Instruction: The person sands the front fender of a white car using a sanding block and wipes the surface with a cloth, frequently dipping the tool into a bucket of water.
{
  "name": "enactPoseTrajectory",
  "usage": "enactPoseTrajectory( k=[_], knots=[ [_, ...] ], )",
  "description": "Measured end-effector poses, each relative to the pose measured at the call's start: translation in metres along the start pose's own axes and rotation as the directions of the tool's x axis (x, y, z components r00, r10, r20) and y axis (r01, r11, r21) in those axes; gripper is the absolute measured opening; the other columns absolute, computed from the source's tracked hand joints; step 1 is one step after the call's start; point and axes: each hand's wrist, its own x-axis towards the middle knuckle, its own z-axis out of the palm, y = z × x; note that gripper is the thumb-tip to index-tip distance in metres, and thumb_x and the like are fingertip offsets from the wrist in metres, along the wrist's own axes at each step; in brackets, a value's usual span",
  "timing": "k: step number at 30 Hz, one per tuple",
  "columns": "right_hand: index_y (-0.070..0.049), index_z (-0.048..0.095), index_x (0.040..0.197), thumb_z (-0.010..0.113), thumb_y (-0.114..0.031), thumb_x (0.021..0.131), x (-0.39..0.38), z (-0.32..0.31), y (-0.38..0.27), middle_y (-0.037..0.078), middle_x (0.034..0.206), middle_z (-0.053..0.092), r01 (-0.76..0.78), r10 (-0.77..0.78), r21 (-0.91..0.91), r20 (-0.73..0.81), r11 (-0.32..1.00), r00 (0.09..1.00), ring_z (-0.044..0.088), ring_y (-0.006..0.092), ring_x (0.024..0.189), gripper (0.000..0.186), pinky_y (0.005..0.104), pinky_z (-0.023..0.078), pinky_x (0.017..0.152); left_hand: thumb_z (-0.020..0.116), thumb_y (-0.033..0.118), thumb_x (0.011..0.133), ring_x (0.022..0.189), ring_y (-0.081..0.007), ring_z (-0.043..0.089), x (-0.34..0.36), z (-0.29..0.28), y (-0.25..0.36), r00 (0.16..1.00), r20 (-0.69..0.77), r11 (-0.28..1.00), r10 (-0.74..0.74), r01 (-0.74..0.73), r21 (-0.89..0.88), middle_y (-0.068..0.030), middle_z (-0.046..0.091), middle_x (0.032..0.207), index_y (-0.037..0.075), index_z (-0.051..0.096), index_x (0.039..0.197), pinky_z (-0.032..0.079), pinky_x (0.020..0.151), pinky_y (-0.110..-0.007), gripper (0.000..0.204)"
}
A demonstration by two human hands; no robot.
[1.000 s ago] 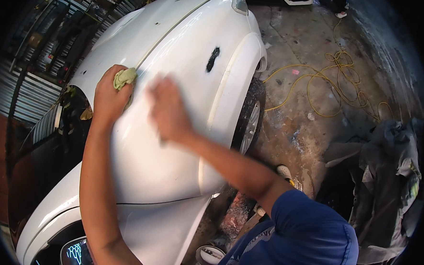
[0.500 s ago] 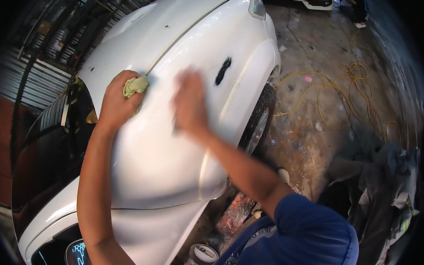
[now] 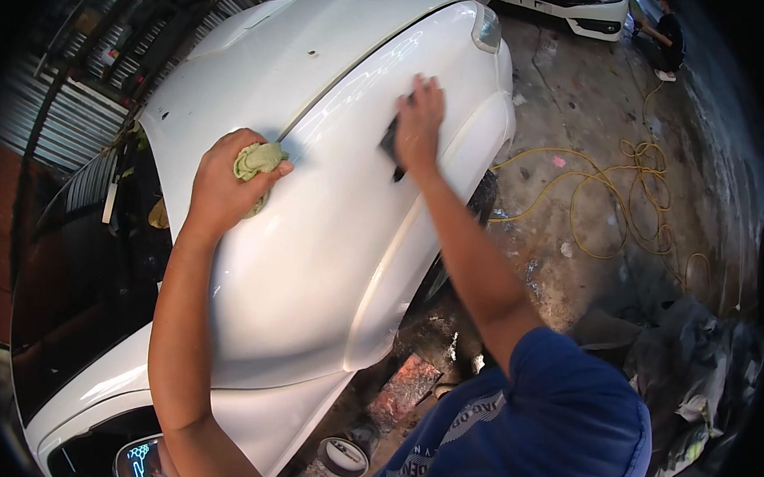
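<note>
A crumpled pale-green cloth [image 3: 259,165] is being clutched in the left hand [image 3: 227,189], fingers curled tight around it, and is being pressed against the white fender [image 3: 312,261] of a car, just left of the frame's centre, beside the seam where the hood [image 3: 261,68] meets the fender. The right hand [image 3: 419,124] is being laid flat on the panel in the upper middle of the frame, fingers stretched and held close together; a small dark block [image 3: 389,144] is being covered by the palm, and whether it is truly being gripped cannot be told.

The fender is looking smooth and glossy across most of its width, so the rubbing is judged to be well along; small dark specks are being left on the hood in the upper part of the frame, and the lower edge near the wheel [image 3: 478,209] is not being reached at this moment. How much of the surface is being left untreated cannot be judged from gloss alone.

Much of the block is being hidden under the right hand. The car's tail end is being cut off at the lower left, and the wheel is being largely masked by the right forearm. A yellow hose [image 3: 626,199] is being seen coiled on the stained concrete floor [image 3: 580,93] at the right, and a dark heap [image 3: 694,376] at the lower right is too dim to be made out.
</note>
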Motion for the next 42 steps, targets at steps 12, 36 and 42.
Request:
enactPoseTrajectory(
  k=[12, 36, 42],
  knots=[
    [0.005, 0.046, 0.151, 0.058, -0.010, 0.099, 0.003, -0.020, -0.011, 0.033, 0.160, 0.033, 0.254, -0.255, 0.309, -0.039, 0.917, 0.966, 0.026, 0.0566, 0.149, 0.056, 0.0604, 0.024, 0.123, 0.068, 0.007, 0.079, 0.077, -0.0211, 0.058, -0.014, -0.006, -0.021, 0.998, -0.028, 0.998, 0.055, -0.055, 0.007, -0.0118, 0.060, 0.083, -0.001, 0.060, 0.095, 0.049, 0.075, -0.033, 0.020],
    [0.004, 0.053, 0.146, 0.057, -0.026, 0.099, -0.090, -0.054, -0.172, 0.034, 0.157, 0.041, 0.348, -0.433, 0.281, 0.353, 0.895, 0.829, 0.027, 0.0560, 0.151, 0.056, 0.0647, 0.018, 0.125, 0.067, 0.008, 0.073, 0.084, -0.0347, 0.063, -0.021, -0.004, -0.029, 0.981, 0.047, 0.961, -0.189, 0.195, -0.195, -0.0167, 0.065, 0.091, 0.000, 0.063, 0.098, 0.051, 0.083, -0.039, 0.026],
    [0.004, 0.051, 0.149, 0.059, -0.009, 0.098, 0.022, -0.022, -0.035, 0.030, 0.160, 0.038, 0.366, -0.434, 0.389, 0.101, 0.846, 0.895, 0.038, 0.0501, 0.145, 0.054, 0.0540, 0.028, 0.123, 0.067, 0.008, 0.073, 0.086, -0.0338, 0.063, -0.016, -0.010, -0.014, 0.993, 0.024, 0.987, -0.117, 0.119, -0.112, -0.0160, 0.065, 0.092, 0.000, 0.063, 0.098, 0.051, 0.083, -0.039, 0.026]
  ],
)
